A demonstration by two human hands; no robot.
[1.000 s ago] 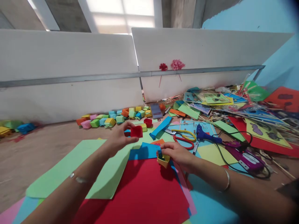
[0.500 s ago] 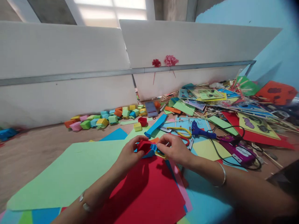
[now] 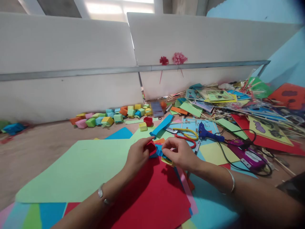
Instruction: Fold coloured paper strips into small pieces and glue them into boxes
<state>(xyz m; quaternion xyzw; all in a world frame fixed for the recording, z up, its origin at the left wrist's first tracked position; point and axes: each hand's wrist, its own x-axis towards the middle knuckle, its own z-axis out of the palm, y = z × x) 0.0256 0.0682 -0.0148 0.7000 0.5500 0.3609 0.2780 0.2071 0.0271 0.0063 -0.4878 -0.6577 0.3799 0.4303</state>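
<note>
My left hand (image 3: 138, 156) has its fingers wrapped round a small red paper box (image 3: 151, 149) whose open side faces right. My right hand (image 3: 179, 152) pinches a folded blue paper piece (image 3: 160, 150) right beside the red box; whether the two are joined I cannot tell. Just under my right fingers shows a yellow piece (image 3: 166, 161), partly hidden. Both hands are above a large red paper sheet (image 3: 147, 194). Beyond them lie a blue paper strip (image 3: 162, 126), another red paper box (image 3: 148, 121) and a yellow paper cube (image 3: 143, 126).
Scissors with yellow (image 3: 188, 131) and red handles lie beyond my right hand, near a blue glue gun (image 3: 209, 133) and a purple corded device (image 3: 246, 156). Several coloured paper cubes (image 3: 107, 121) line the white board (image 3: 71, 98). A light green sheet (image 3: 76, 165) spreads leftward.
The view has shifted, so things sit slightly right and higher. My left hand has turned, covering more of the red box. My right hand still pinches the blue piece.
</note>
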